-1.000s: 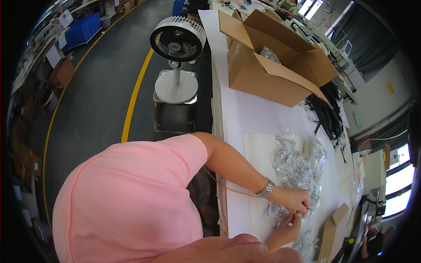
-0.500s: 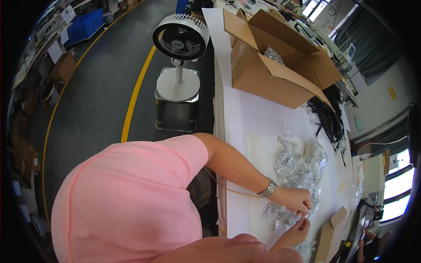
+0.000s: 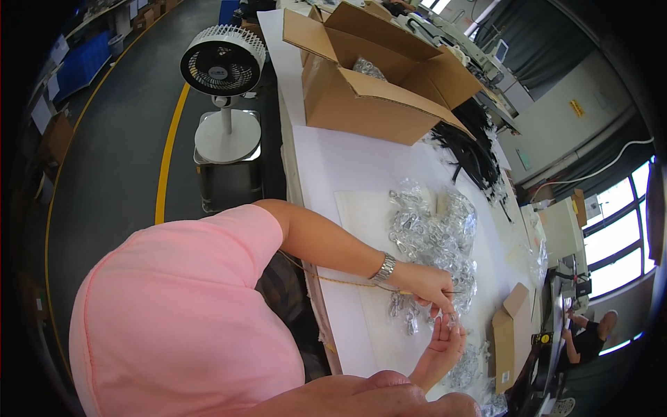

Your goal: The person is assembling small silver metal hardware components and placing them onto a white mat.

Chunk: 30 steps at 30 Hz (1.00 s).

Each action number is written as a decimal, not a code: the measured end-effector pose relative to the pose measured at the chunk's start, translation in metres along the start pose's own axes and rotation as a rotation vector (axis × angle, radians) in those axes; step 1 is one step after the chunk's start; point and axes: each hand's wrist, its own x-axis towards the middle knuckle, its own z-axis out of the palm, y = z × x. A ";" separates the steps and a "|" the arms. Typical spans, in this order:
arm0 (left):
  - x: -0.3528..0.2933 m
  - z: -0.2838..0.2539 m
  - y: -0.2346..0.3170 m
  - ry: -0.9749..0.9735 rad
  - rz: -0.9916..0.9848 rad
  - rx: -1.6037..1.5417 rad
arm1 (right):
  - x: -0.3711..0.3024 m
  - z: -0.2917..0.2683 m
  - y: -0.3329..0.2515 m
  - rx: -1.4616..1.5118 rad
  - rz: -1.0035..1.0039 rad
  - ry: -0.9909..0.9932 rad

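Note:
My left hand [image 3: 426,284], with a metal-band watch [image 3: 384,267] on its wrist, is closed. A thin dark pointed tool [image 3: 449,292] sticks out from its fingers. Palm turned up, my right hand [image 3: 443,347] meets the left fingertips. A small shiny piece [image 3: 451,320], too small to name, sits between the two hands at the right fingertips. Beyond and beneath the hands lies a heap of clear plastic bags with small silvery metal parts [image 3: 434,233]. Several loose ones [image 3: 405,309] lie beside the left hand on a pale sheet [image 3: 365,306].
A large open carton [image 3: 375,111] stands at the far end of the white table [image 3: 326,156], with black straps [image 3: 472,146] beside it. A smaller carton [image 3: 511,340] is at the right. A fan [image 3: 222,69] stands left of the table. Another person [image 3: 590,338] sits at far right.
The whole view has shifted, so the scene sits further left. My right hand has turned palm up and its fingers have straightened; the left still holds the thin tool.

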 end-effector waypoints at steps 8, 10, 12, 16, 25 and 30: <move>0.007 0.012 -0.007 0.074 0.308 0.145 | -0.006 -0.021 -0.010 0.179 0.310 -0.031; 0.003 0.017 -0.003 0.083 0.345 0.248 | -0.009 -0.017 -0.009 -0.009 0.306 -0.069; 0.001 0.020 -0.001 0.092 0.383 0.350 | -0.009 -0.016 -0.008 -0.197 0.298 -0.102; -0.003 0.019 0.000 0.177 0.478 0.592 | -0.012 -0.014 -0.010 -0.318 0.360 -0.220; 0.001 0.008 -0.007 0.034 0.127 0.392 | -0.013 -0.016 -0.011 -0.477 0.254 -0.172; -0.001 0.010 -0.009 0.040 0.036 0.314 | -0.014 -0.022 -0.010 -0.469 0.225 -0.145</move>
